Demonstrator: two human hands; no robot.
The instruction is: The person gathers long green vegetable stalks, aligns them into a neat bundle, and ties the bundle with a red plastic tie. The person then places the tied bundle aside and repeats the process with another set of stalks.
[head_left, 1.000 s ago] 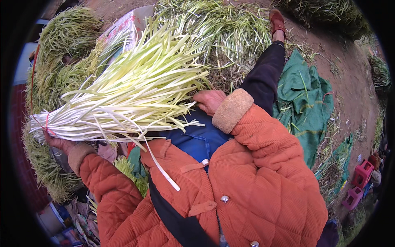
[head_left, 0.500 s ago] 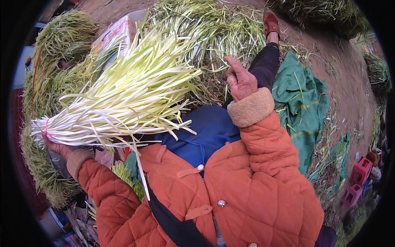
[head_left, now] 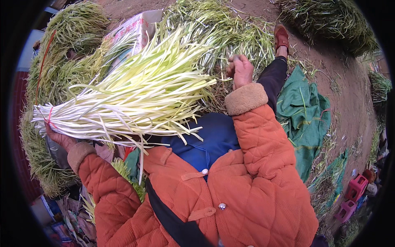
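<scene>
A large bundle of pale yellow-white leafy stalks point(head_left: 135, 94), bound with a red tie near its white ends, lies across the upper left of my lap. My left hand point(head_left: 59, 136) grips it from below at the bound end. To the right of the leaf tips my right hand point(head_left: 240, 70) is raised, its fingers curled together; whether anything is pinched in them I cannot make out. Under the bundle a blue cloth point(head_left: 205, 131) covers my lap.
Piles of cut greens point(head_left: 74, 33) surround me, with a white printed sack point(head_left: 140, 24) among them. A crumpled green sheet point(head_left: 304, 119) lies right of my dark-trousered leg point(head_left: 271, 78). Pink plastic stools point(head_left: 356, 187) and another dark heap point(head_left: 325, 24) are on the dirt at the right.
My right hand has risen from beside the bundle's leaves up and to the right, and its fingers have curled from a pointing shape. My left hand still grips the bundle.
</scene>
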